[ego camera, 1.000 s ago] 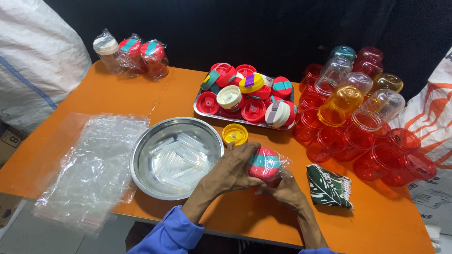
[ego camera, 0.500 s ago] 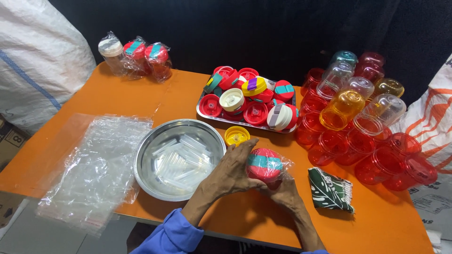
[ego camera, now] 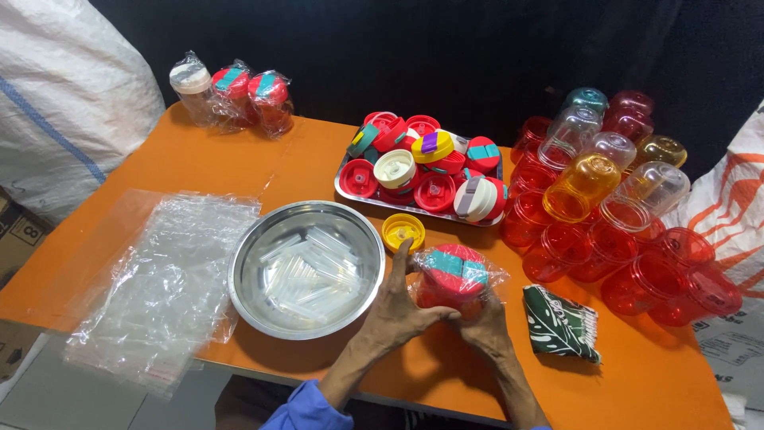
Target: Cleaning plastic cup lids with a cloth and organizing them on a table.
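A red cup with a red and teal lid, wrapped in a clear plastic bag (ego camera: 454, 275), stands on the orange table (ego camera: 239, 171) near its front edge. My left hand (ego camera: 398, 306) grips its left side, index finger raised. My right hand (ego camera: 485, 322) holds it from below on the right, partly hidden behind the bag. Just behind the bagged cup lies a yellow lid (ego camera: 403, 231). To the left sits a steel bowl (ego camera: 306, 267) with several clear straws in it.
A steel tray (ego camera: 422, 171) piled with several coloured lids stands at the back centre. Several red, clear and amber cups (ego camera: 613, 207) crowd the right side. Three bagged cups (ego camera: 231, 95) stand back left. Clear bags (ego camera: 159, 279) lie at left, a green patterned cloth (ego camera: 561, 322) at right.
Both hands stay on the bagged cup and have shifted it slightly. The view has moved a little.
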